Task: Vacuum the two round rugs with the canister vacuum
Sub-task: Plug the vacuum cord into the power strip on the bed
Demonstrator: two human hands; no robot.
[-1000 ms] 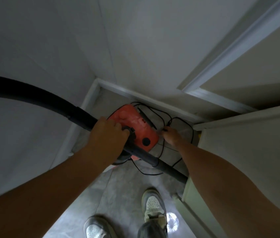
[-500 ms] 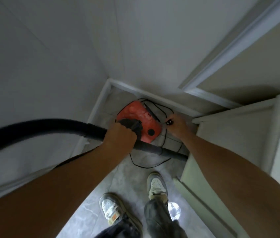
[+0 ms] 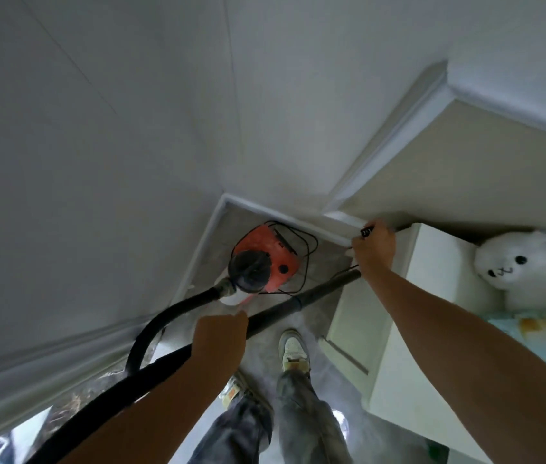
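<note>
Left grip (image 3: 219, 336) is curled round the black vacuum wand (image 3: 315, 294). Right grip (image 3: 373, 247) is pinching a small black plug (image 3: 366, 232), with the orange canister vacuum (image 3: 265, 242) sitting in the floor corner.

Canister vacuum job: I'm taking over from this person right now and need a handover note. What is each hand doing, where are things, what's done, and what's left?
Left hand: grips the black wand.
Right hand: holds what looks like the cord's plug, raised beside the white cabinet.
Orange canister vacuum: on the floor in the corner, cord looped around it, hose attached.
Done: wand and plug in hand.
Left: no rug in view; plug in, then vacuum both rugs.
</note>
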